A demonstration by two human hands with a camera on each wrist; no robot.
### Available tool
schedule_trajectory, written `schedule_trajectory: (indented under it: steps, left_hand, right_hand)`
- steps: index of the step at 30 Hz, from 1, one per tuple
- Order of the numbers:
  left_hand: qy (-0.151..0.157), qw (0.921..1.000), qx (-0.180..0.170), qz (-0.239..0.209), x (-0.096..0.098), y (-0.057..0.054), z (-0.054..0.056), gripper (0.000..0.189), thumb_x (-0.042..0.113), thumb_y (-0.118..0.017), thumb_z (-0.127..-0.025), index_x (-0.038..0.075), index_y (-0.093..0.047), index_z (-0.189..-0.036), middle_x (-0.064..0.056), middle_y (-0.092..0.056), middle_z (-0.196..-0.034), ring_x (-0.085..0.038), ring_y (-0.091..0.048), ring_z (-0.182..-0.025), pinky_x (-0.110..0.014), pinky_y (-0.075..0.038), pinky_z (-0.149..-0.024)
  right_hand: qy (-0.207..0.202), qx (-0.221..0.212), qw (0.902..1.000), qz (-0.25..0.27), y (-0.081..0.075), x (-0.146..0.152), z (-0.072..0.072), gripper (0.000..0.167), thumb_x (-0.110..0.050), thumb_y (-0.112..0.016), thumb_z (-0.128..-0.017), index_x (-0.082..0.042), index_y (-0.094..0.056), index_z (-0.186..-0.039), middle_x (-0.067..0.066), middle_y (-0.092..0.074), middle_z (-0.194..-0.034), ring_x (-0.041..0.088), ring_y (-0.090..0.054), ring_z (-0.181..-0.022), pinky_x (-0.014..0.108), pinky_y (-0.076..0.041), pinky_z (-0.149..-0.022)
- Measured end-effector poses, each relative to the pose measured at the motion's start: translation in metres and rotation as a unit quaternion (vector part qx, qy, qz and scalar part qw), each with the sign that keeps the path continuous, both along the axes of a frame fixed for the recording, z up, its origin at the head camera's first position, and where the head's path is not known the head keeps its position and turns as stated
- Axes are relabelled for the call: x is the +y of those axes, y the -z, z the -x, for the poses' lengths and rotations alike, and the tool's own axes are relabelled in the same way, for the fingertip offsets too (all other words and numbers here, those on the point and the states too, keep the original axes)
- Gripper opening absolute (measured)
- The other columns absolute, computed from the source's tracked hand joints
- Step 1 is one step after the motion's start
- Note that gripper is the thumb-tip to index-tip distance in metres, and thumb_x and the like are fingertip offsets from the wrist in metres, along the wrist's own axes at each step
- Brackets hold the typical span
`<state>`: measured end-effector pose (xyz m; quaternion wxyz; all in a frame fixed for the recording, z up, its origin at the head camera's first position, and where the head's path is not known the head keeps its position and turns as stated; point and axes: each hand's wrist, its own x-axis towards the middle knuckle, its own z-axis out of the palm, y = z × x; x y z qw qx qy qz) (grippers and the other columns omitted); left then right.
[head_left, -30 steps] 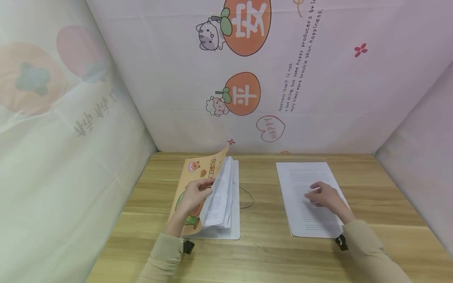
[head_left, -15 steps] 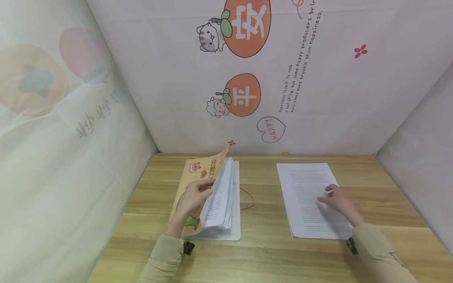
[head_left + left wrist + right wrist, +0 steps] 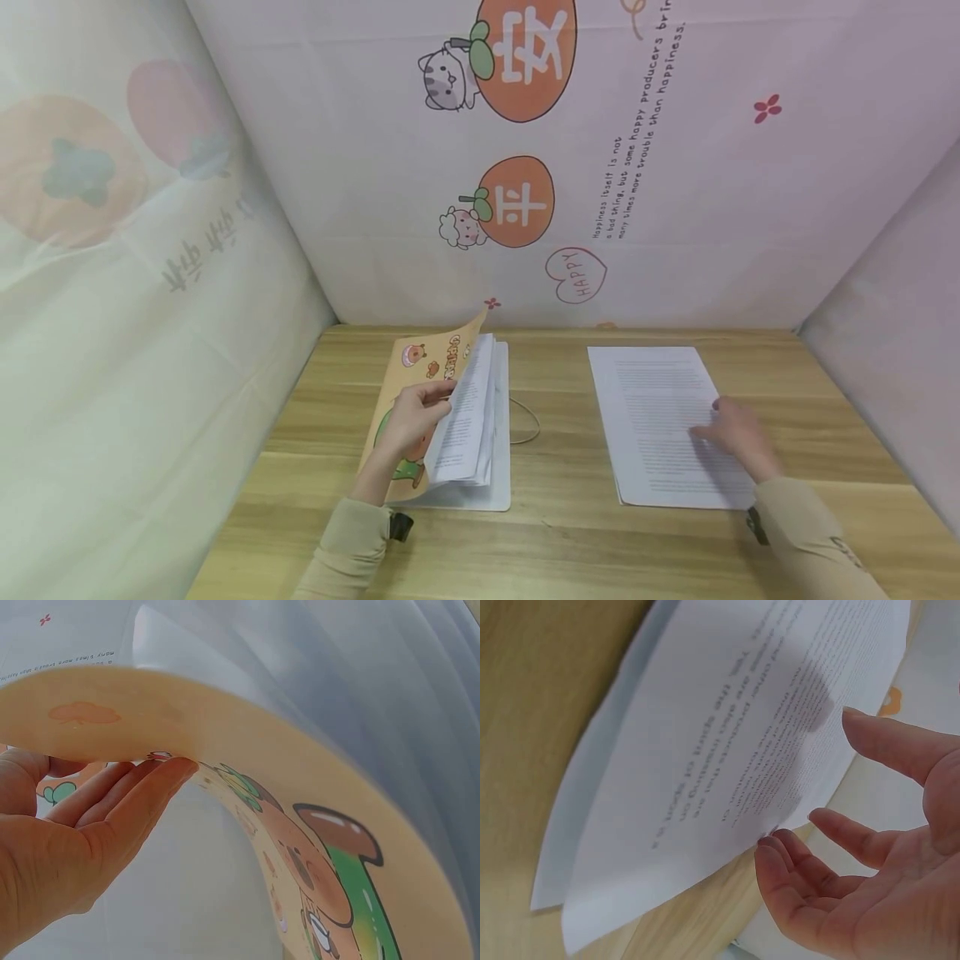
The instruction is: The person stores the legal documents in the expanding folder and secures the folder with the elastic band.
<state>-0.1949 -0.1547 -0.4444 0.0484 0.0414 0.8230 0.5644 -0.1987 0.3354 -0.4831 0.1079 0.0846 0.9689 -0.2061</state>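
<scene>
An orange folder with cartoon capybaras lies on the left of the table. My left hand (image 3: 411,417) holds its front cover (image 3: 360,765) by the free edge, bent up from the pages. Printed white pages (image 3: 461,433) show beneath, fanned over a pale back cover (image 3: 501,467). On the right lies a stack of printed sheets (image 3: 645,417). My right hand (image 3: 738,433) is over the stack's right side, thumb and fingers apart, gripping nothing. In the right wrist view, its curved fingertips (image 3: 772,859) come close to the paper's edge, and the top sheet's corner stands off the one below.
A thin cord loop (image 3: 534,421) sticks out from the folder's right side onto the wooden table (image 3: 555,542). Printed cloth walls (image 3: 675,275) rise behind and on both sides. A dark wrist strap (image 3: 401,527) shows below the left sleeve.
My right hand has moved rightward and slightly down, from the middle of the sheets toward their right edge. The left hand and the raised cover have stayed still.
</scene>
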Motion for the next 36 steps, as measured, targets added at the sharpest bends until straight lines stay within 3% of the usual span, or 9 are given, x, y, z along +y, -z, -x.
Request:
schedule_trajectory:
  steps: [8, 17, 28, 36]
  left_hand:
    - [-0.001, 1.0, 0.0, 0.002, 0.0, -0.001, -0.001, 0.043, 0.004, -0.056, -0.088, 0.004, -0.065, -0.13, -0.018, -0.066, -0.131, -0.032, -0.064, -0.12, -0.042, -0.055, -0.096]
    - [-0.003, 1.0, 0.0, 0.008, -0.001, -0.001, 0.0, 0.043, 0.005, -0.057, -0.088, 0.006, -0.065, -0.13, -0.017, -0.066, -0.131, -0.031, -0.064, -0.12, -0.042, -0.055, -0.096]
    - [-0.001, 1.0, -0.001, 0.009, -0.001, -0.001, 0.001, 0.043, 0.005, -0.057, -0.087, 0.005, -0.065, -0.13, -0.018, -0.065, -0.132, -0.032, -0.065, -0.119, -0.041, -0.056, -0.095]
    - [0.002, 1.0, 0.0, -0.001, -0.002, -0.001, 0.001, 0.043, 0.004, -0.056, -0.088, 0.003, -0.064, -0.131, -0.017, -0.065, -0.133, -0.034, -0.063, -0.122, -0.042, -0.054, -0.098]
  right_hand:
    - [0.014, -0.005, 0.9999, -0.007, -0.001, 0.002, -0.001, 0.079, -0.025, -0.075, -0.08, 0.027, -0.039, -0.126, 0.049, -0.049, -0.118, 0.058, -0.054, -0.101, 0.058, -0.05, -0.078]
    - [0.004, 0.004, 0.9997, -0.023, -0.002, 0.004, 0.001, 0.063, -0.024, -0.076, -0.077, 0.024, -0.051, -0.109, 0.036, -0.06, -0.094, 0.039, -0.059, -0.078, 0.043, -0.048, -0.063]
    - [0.01, -0.024, 0.9996, 0.004, 0.0, 0.013, 0.009, 0.079, -0.028, -0.079, -0.073, 0.021, -0.048, -0.126, 0.043, -0.054, -0.121, 0.055, -0.055, -0.103, 0.061, -0.046, -0.083]
    - [0.017, -0.048, 0.9978, 0.042, -0.004, 0.016, 0.009, 0.082, -0.029, -0.08, -0.073, 0.02, -0.046, -0.129, 0.043, -0.052, -0.125, 0.055, -0.054, -0.107, 0.06, -0.047, -0.085]
